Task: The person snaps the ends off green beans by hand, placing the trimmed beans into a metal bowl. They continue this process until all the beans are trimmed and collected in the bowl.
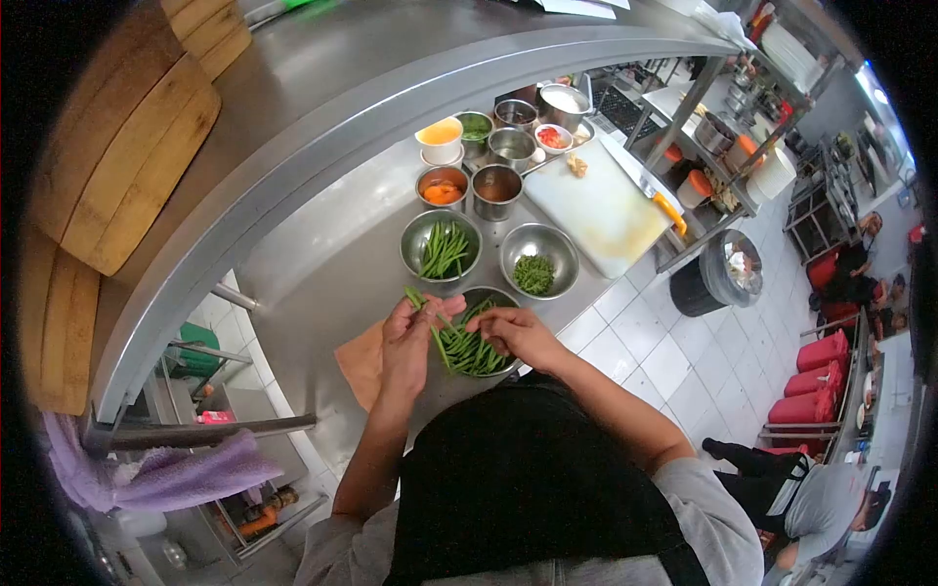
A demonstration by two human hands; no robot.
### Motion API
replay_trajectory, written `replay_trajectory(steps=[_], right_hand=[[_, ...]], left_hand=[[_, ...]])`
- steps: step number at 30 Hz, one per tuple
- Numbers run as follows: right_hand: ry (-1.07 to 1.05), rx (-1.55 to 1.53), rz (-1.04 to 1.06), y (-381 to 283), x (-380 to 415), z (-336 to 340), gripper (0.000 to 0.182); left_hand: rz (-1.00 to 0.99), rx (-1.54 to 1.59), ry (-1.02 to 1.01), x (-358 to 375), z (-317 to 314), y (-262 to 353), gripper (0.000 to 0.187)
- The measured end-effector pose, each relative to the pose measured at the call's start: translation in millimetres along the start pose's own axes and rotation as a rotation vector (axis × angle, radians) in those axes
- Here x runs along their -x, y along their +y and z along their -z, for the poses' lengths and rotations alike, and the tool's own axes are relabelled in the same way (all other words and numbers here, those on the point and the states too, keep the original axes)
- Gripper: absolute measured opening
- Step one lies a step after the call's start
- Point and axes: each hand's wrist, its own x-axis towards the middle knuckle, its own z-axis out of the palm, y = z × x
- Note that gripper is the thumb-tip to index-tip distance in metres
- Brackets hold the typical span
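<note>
My left hand [403, 337] is closed around green beans [415, 296], which stick out past its fingers. Just to its right, my right hand [520, 337] has its fingers pinched together; whatever lies between them is too small to make out. Both hands are over a metal bowl of green beans [476, 354] close to my body, partly covering it. Beyond it on the left, a second metal bowl [408, 256] contains more green beans. On the right stands a third metal bowl [567, 256] with small green pieces [533, 275] in it.
A brown cloth [360, 366] lies left of my hands. Behind the bowls are several metal pots [496, 190] and a white cutting board [598, 210] with a yellow-handled knife [664, 207]. A steel shelf [391, 88] arches overhead. A lined bin [718, 273] and another person [821, 508] are to the right.
</note>
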Motion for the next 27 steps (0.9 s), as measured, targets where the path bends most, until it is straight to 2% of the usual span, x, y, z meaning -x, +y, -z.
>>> replay_trajectory(steps=[4,7,9,13,15,16,18,20,25,27], right_hand=[[-0.048,0.013,0.010,4,2,-7,0.027],[-0.106,0.175,0.027,0,4,-12,0.026],[-0.068,0.227,0.214,9,2,-16,0.026],[0.098,0.185,0.172,26,-8,-6,0.024],[0.095,-0.129,0.009,20,-9,4,0.022],[0.093,-0.128,0.009,19,-7,3,0.022],[-0.029,-0.187,-0.069,18,-1,-2,0.025],[-0.092,-0.141,-0.077,20,1,-8,0.026],[-0.224,-0.154,-0.118,19,-4,-18,0.025],[-0.306,-0.006,-0.106,14,-3,-21,0.025]], left_hand=[[-0.088,-0.065,-0.045,1,-11,2,0.013],[-0.129,-0.080,-0.053,2,-16,1,0.013],[-0.151,-0.052,-0.059,3,-17,-1,0.014],[-0.229,-0.124,-0.003,7,-20,-1,0.014],[-0.287,-0.124,0.048,9,-20,2,0.014],[-0.250,-0.160,0.097,8,-18,7,0.013],[-0.213,-0.195,0.152,6,-14,8,0.013],[-0.289,0.078,0.069,0,-11,0,0.014],[-0.332,0.021,0.033,0,-17,-2,0.016],[-0.338,0.008,0.038,1,-20,-4,0.017]])
